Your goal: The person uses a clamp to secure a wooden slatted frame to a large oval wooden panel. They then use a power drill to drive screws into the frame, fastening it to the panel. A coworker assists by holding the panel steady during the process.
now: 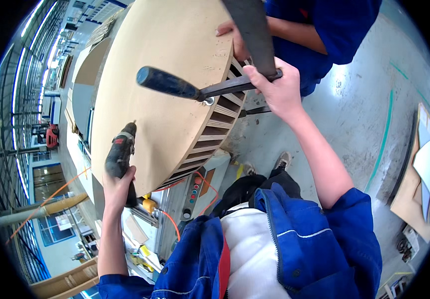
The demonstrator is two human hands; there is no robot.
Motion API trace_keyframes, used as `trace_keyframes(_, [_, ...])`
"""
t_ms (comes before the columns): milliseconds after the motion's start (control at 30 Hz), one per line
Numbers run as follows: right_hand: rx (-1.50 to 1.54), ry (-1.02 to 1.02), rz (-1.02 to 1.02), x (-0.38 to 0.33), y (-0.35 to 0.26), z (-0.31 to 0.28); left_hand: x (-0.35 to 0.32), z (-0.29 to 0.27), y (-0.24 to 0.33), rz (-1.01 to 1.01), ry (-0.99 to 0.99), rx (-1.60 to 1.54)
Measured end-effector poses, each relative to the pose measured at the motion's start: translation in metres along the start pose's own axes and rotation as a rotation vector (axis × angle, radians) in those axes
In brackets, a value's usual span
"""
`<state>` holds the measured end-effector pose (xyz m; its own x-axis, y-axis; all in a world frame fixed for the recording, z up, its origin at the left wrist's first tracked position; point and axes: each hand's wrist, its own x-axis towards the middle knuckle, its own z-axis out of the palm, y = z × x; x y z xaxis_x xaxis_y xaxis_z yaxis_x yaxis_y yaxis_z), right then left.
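Note:
My left hand (117, 190) is closed around the grip of a black cordless drill (120, 153), its bit pointing up over the panel's face. A large curved wooden panel (160, 35), with a row of ribs and slots along its edge, lies before me. Up at its right edge my right hand (281, 92) grips a bar clamp (225, 88) where the sliding arm meets the dark flat rail. The clamp's blue handle (167, 82) reaches left over the panel, and its round metal pad sits close to the panel's edge; whether it presses there I cannot tell.
A co-worker in blue (299, 45) stands at the far right, one hand (236, 41) on the panel's edge. Below the panel is a control box with coloured buttons (193, 192) and an orange hose (171, 222). Cut boards (424, 164) lean at the right.

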<state>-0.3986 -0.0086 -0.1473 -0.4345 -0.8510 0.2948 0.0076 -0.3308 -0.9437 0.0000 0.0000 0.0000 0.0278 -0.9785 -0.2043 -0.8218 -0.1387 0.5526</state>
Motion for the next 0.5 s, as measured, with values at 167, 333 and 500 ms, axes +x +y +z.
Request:
trace_keyframes(167, [0.056,0.036,-0.008,0.001,0.003,-0.019,0.039,0.024,-0.050,0.110,0.135,0.353])
trace_keyframes(333, [-0.022,0.069,0.025,-0.001,0.009,-0.018,0.039,0.007,-0.047,0.391,0.214,0.276])
trace_keyframes(500, [-0.043,0.084,0.009,-0.002,0.006,-0.015,0.021,0.066,-0.007,0.727,0.001,0.101])
